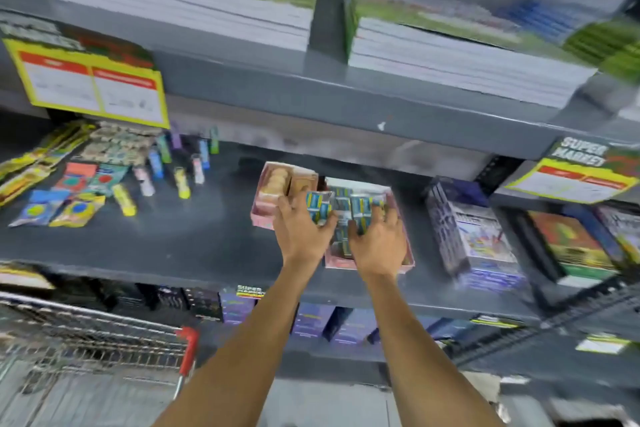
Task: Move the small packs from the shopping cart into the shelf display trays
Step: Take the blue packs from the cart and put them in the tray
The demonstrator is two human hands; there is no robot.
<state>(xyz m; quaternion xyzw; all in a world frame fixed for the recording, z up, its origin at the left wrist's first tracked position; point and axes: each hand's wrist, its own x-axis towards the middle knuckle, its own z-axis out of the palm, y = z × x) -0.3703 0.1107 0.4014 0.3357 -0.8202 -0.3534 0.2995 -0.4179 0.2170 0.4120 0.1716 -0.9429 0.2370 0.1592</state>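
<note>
Both my hands reach onto the middle shelf over two pink display trays. My left hand [300,230] grips a bunch of small blue-and-yellow packs [318,207] above the gap between the trays. My right hand [378,238] holds more of the same packs [360,210] over the right tray [407,262], which has several packs lying in it. The left tray [261,215] holds round beige items. The wire shopping cart [93,340] with a red corner stands at the lower left; its contents are blurred.
Small coloured tubes [180,166] and flat toy packs [76,198] lie on the shelf at left. Boxed goods [474,236] stand right of the trays. Stacks of paper pads [180,3] fill the shelf above. Yellow price signs [93,83] hang from the shelf edges.
</note>
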